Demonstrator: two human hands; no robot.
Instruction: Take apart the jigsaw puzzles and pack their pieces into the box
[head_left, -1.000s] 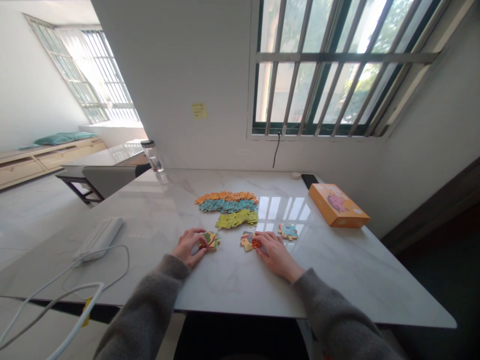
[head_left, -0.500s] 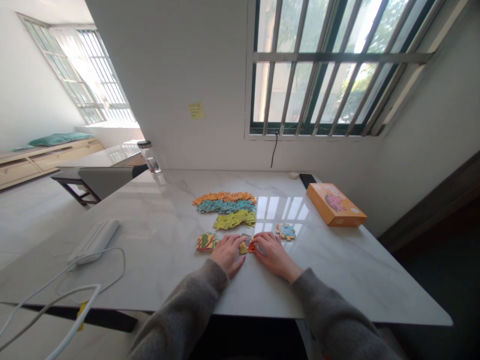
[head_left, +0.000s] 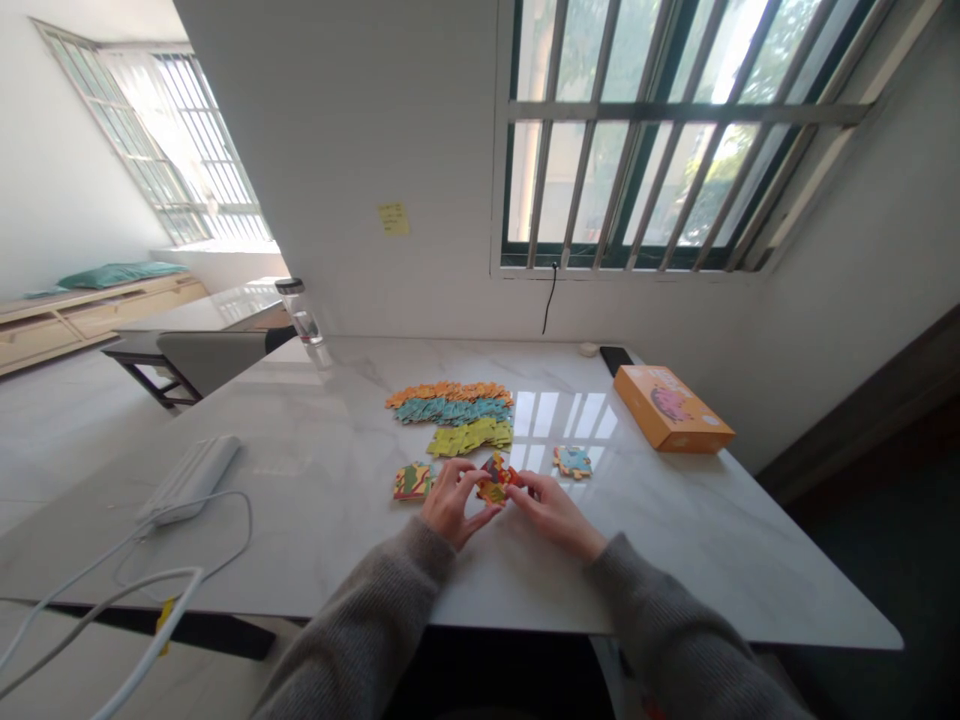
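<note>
Near the table's front, my left hand (head_left: 454,502) and my right hand (head_left: 551,508) grip a small cluster of red, yellow and dark puzzle pieces (head_left: 495,482) between them, fingers closed on its two sides. Just left of my left hand lies a green, red and cream puzzle block (head_left: 412,482). A light blue puzzle cluster (head_left: 573,461) rests to the right, beyond my right hand. Behind my hands are rows of yellow-green pieces (head_left: 470,438), blue pieces (head_left: 452,410) and orange pieces (head_left: 448,393).
An orange box (head_left: 670,410) stands at the right, with a black phone (head_left: 615,360) behind it. On the left, a white power strip (head_left: 193,478) trails cables. A clear bottle (head_left: 301,315) stands at the back left of the white table (head_left: 315,560).
The red and yellow cluster has been lifted and tilted between my hands, showing more of its surface. My fingers have closed on its sides.
</note>
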